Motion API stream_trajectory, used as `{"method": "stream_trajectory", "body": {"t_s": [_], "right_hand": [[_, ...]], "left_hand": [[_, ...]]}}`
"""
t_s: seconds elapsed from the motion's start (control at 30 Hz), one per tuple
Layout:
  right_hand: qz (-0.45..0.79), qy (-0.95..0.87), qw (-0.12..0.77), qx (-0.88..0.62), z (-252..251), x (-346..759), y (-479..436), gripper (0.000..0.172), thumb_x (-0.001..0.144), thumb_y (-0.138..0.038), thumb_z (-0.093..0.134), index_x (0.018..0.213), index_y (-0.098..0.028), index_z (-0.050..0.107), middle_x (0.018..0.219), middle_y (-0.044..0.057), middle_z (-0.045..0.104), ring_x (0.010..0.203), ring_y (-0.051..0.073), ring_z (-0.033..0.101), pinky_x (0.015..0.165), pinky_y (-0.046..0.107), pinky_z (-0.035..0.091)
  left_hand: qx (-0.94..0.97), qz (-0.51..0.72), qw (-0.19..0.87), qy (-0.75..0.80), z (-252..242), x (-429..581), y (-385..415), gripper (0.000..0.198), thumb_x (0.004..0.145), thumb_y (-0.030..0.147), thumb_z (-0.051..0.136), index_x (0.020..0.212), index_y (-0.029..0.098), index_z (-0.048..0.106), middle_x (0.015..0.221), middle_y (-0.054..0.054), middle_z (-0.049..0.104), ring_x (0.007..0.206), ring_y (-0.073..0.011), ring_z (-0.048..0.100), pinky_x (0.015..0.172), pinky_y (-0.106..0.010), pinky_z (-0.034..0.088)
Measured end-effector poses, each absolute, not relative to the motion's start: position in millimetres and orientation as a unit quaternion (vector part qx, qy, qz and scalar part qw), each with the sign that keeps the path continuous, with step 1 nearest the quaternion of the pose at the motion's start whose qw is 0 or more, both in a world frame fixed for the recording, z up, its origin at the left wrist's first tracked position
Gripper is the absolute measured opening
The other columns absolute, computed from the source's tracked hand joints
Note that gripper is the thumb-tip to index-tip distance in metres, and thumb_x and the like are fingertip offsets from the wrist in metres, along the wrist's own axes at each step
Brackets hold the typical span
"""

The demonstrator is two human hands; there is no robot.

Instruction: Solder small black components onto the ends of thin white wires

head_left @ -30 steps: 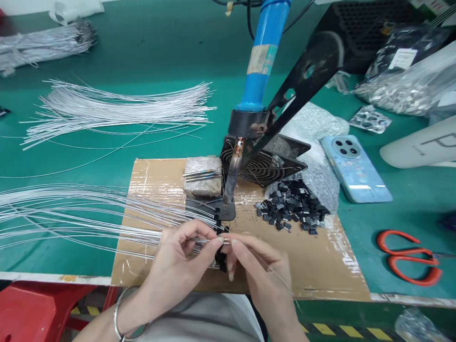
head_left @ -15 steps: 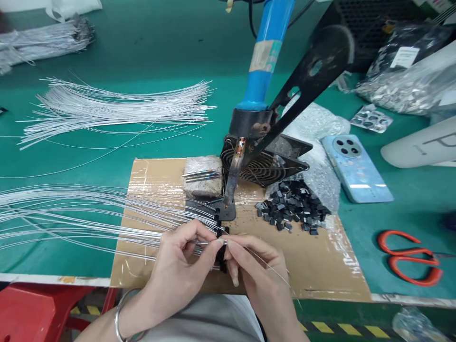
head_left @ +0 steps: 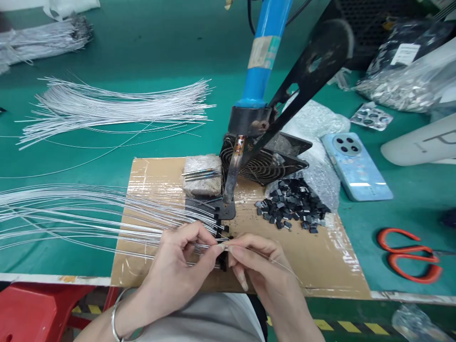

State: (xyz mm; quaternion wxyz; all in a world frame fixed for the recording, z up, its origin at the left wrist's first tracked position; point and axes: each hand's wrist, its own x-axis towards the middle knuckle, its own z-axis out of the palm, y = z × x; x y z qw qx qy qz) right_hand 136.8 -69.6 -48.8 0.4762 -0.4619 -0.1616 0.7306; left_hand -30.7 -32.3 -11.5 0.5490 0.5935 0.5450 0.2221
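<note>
Wire: one thin silvery strand is pinched at its end between thumb and forefinger of the left hand, directly where the fingertips of both hands meet. The right hand is closed in a like pinch on a second fine strand, which trails off to its right and toward the body. Whether a small black part sits between the fingertips cannot be made out; the fingers cover the spot. A row of black clips lies just beyond and under the fingertips, and the fanned wires run out to the left of the left hand. Just ahead of both hands stands the iron, tip down on its plate; a pile of black parts lies ahead and right of the right hand. Risks, as judged: a strand this fine could slip or kink if the pinch shifts; a forward reach could bring the knuckles near the iron tip, hot if powered; the left wrist could sweep the fan out of order. Pose: both hands low at the near edge of the cardboard, palms turned inward, wrists bent, spare fingers curled; a bangle on the left wrist.
</note>
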Motion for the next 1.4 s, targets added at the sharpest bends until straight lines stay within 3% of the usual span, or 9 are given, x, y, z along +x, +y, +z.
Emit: {"method": "stream_trajectory", "body": {"t_s": [0.33, 0.7, 0.87, 1.17, 1.4], "right_hand": [[0.718, -0.136, 0.516, -0.447, -52.8, 126.2, -73.2, 0.018, 0.079, -0.037, 0.081, 0.079, -0.019, 0.082, 0.060, 0.000, 0.065, 0.040, 0.005, 0.049, 0.038, 0.016, 0.038], [0.693, -0.102, 0.551, -0.453, -50.5, 117.3, -72.1, 0.016, 0.075, -0.035, 0.085, 0.076, -0.019, 0.083, 0.058, -0.001, 0.064, 0.041, 0.004, 0.051, 0.039, 0.012, 0.043], [0.688, -0.113, 0.556, -0.453, -51.5, 116.6, -71.9, 0.015, 0.077, -0.035, 0.083, 0.079, -0.020, 0.083, 0.061, 0.000, 0.066, 0.043, 0.005, 0.053, 0.040, 0.013, 0.045], [0.663, -0.185, 0.573, -0.445, -55.1, 122.2, -75.3, 0.017, 0.090, -0.034, 0.072, 0.093, -0.023, 0.084, 0.070, 0.001, 0.069, 0.051, 0.007, 0.059, 0.045, 0.016, 0.049], [0.656, -0.207, 0.566, -0.454, -57.3, 125.6, -74.5, 0.022, 0.091, -0.040, 0.069, 0.095, -0.022, 0.083, 0.073, 0.002, 0.069, 0.053, 0.008, 0.060, 0.047, 0.018, 0.049]], "left_hand": [[0.600, 0.260, 0.500, 0.568, -13.5, -23.9, -35.5, 0.020, 0.090, 0.026, 0.062, 0.071, 0.019, 0.064, 0.057, 0.004, 0.052, 0.051, -0.0102, 0.031, 0.047, -0.025, 0.025], [0.606, 0.298, 0.444, 0.589, -24.3, -18.4, -45.1, 0.019, 0.090, 0.024, 0.062, 0.072, 0.019, 0.064, 0.058, 0.003, 0.051, 0.048, -0.0096, 0.028, 0.044, -0.026, 0.023], [0.571, 0.307, 0.481, 0.590, -22.5, -16.7, -42.7, 0.020, 0.090, 0.023, 0.060, 0.070, 0.018, 0.062, 0.056, 0.004, 0.052, 0.047, -0.0088, 0.025, 0.042, -0.025, 0.021], [0.487, 0.296, 0.577, 0.586, -18.3, -15.0, -39.3, 0.021, 0.085, 0.031, 0.064, 0.070, 0.016, 0.061, 0.060, 0.001, 0.057, 0.054, -0.0106, 0.042, 0.049, -0.022, 0.032], [0.477, 0.308, 0.572, 0.591, -21.5, -17.1, -37.8, 0.021, 0.085, 0.032, 0.065, 0.072, 0.016, 0.062, 0.062, 0.000, 0.059, 0.056, -0.0109, 0.045, 0.051, -0.022, 0.033]]}}
